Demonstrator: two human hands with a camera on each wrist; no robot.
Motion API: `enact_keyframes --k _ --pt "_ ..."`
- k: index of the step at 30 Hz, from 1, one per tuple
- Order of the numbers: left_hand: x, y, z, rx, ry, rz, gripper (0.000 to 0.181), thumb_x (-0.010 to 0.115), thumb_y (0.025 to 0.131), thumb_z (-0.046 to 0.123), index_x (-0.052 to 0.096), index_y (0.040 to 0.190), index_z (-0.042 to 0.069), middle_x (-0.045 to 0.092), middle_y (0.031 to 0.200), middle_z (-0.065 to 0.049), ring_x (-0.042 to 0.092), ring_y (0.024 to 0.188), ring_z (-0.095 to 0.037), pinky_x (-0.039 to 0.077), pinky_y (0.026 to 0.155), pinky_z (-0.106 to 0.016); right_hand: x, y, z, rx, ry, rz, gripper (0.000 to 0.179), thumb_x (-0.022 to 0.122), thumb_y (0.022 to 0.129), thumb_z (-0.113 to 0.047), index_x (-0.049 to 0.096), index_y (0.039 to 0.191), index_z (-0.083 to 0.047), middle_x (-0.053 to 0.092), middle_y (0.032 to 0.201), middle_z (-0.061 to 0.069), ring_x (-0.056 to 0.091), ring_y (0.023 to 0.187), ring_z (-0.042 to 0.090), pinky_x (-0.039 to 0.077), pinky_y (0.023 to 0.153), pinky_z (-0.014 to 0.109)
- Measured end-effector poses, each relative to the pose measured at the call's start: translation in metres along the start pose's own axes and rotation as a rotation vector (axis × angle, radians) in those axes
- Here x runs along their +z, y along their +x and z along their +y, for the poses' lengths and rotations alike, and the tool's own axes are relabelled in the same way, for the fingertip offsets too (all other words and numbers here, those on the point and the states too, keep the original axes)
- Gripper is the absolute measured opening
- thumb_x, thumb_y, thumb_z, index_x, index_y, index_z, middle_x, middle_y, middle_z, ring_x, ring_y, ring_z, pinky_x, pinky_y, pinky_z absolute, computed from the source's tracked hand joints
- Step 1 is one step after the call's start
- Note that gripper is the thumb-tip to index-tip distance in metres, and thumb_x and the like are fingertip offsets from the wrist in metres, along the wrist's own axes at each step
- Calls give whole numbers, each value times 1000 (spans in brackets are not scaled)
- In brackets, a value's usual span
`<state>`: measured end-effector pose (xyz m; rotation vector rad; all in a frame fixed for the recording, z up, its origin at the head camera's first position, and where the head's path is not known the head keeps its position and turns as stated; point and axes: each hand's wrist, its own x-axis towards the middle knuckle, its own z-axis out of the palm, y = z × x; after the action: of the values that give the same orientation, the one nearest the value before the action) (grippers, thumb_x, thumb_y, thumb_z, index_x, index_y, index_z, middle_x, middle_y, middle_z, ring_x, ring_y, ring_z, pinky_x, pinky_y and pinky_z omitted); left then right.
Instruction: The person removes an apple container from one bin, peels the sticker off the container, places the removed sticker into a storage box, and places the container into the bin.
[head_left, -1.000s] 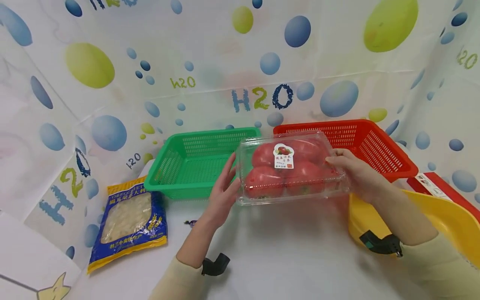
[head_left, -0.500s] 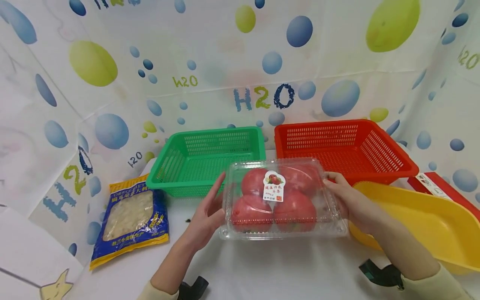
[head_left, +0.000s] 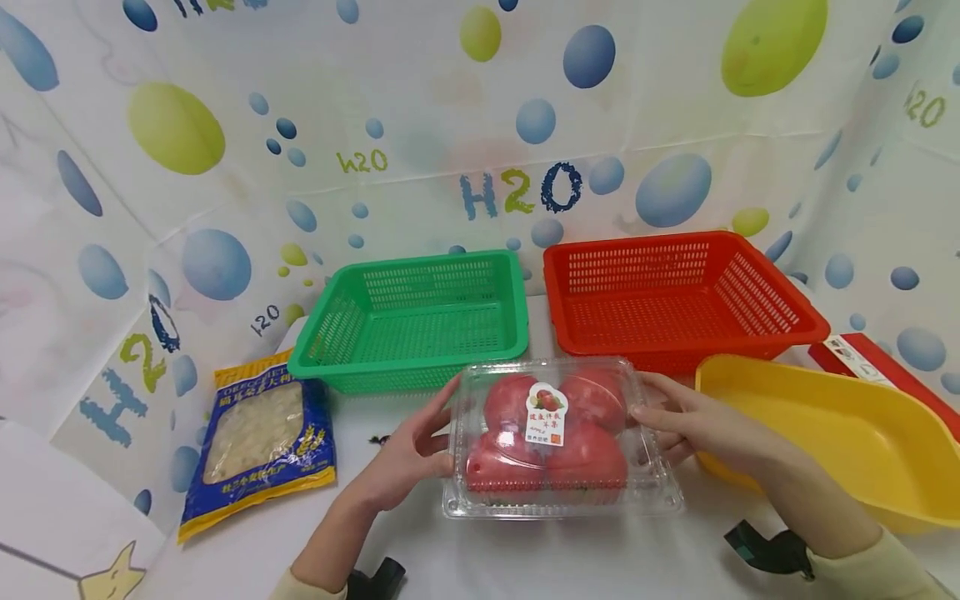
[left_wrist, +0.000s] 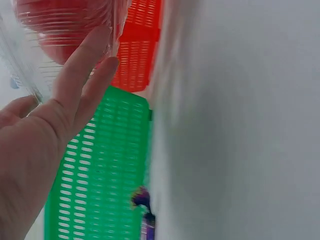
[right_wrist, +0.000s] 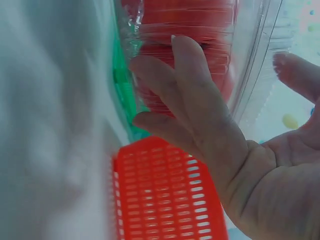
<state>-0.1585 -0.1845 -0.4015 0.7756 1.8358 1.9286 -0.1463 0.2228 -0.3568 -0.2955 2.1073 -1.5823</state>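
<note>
A clear plastic box of red fruit (head_left: 600, 467) with a white label on its lid is held between both hands, tilted, a little above the white table. At its left end, my left hand (head_left: 408, 450) holds it, with the fingers beneath and the thumb at the rim, as the left wrist view shows (left_wrist: 45, 140). My right hand (head_left: 712, 429) grips the right end, its thumb on the lid side and its fingers (right_wrist: 192, 70) against the underside. The red fruit (right_wrist: 185, 20) shows through the plastic in the right wrist view.
Behind the box stand a green basket (head_left: 420, 371) and a red basket (head_left: 675, 346). A yellow basin (head_left: 832, 433) is at the right, beside a red box (head_left: 862, 367). A blue pasta bag (head_left: 258, 442) lies at the left. A small purple-wrapped item (left_wrist: 147, 225) lies by the green basket.
The box has come down and nearer to me, away from in front of the baskets, with both hands moving along. The red basket now shows more fully.
</note>
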Motion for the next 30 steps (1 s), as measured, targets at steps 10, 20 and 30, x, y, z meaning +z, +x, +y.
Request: enact_keyframes --k 10,20,30 --pt "-1 5 -16 -64 24 7 100 79 89 32 14 164 21 24 159 -31 45 134 -48 49 101 -46 1 13 9 84 -16 -3 86 57 102 -37 5 161 -1 60 102 13 51 73 21 42 64 29" --pt "0 5 -28 -84 34 47 95 76 91 20 14 162 7 22 160 -29 26 145 -46 33 113 -44 13 21 17 68 -70 84 83 53 104 -40 11 157 8 45 145 31 54 102 30 57 78 40" --pt "-1 6 -26 -98 22 40 93 73 94 17 11 163 9 15 163 -27 18 148 -43 25 117 -46 12 16 11 112 -152 91 89 52 103 -50 9 159 4 35 154 32 54 120 41 54 92 55"
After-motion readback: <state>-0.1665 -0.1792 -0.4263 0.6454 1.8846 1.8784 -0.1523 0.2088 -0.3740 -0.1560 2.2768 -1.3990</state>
